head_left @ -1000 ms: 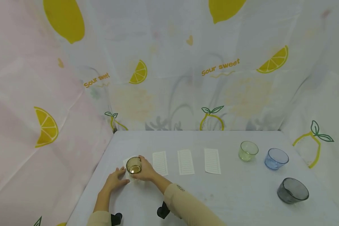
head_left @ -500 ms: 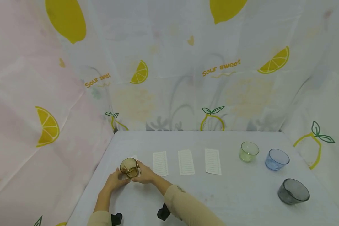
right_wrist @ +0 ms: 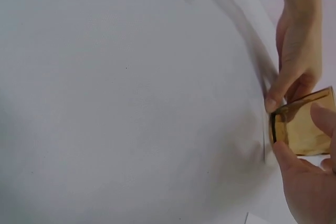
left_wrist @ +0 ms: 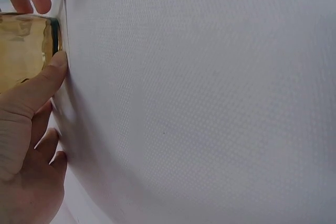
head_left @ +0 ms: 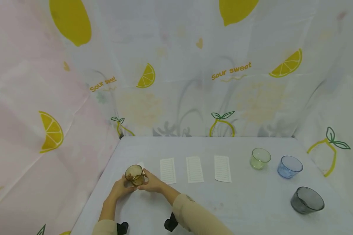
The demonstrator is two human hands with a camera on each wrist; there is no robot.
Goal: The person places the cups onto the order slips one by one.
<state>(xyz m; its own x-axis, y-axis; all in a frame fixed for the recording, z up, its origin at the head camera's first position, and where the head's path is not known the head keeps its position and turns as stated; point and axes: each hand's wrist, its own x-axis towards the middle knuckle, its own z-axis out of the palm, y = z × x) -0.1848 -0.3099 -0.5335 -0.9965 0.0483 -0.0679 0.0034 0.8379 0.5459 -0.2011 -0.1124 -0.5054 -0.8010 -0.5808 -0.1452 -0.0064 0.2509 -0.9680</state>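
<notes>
Amber cup (head_left: 136, 176) shifted left, both hands' (head_left: 120, 189) (head_left: 151, 183) fingers gripping it, lemon curtain (head_left: 179, 104) behind table (head_left: 241, 209).

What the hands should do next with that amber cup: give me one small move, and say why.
I would probably settle the amber cup gently flat on the table before loosening either grip. The left hand and right hand both hold it low near its base, close to the surface, and the views do not make plain whether that base sits flat.

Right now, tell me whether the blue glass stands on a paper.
No: the blue glass stands on the table, right of the papers.
</notes>
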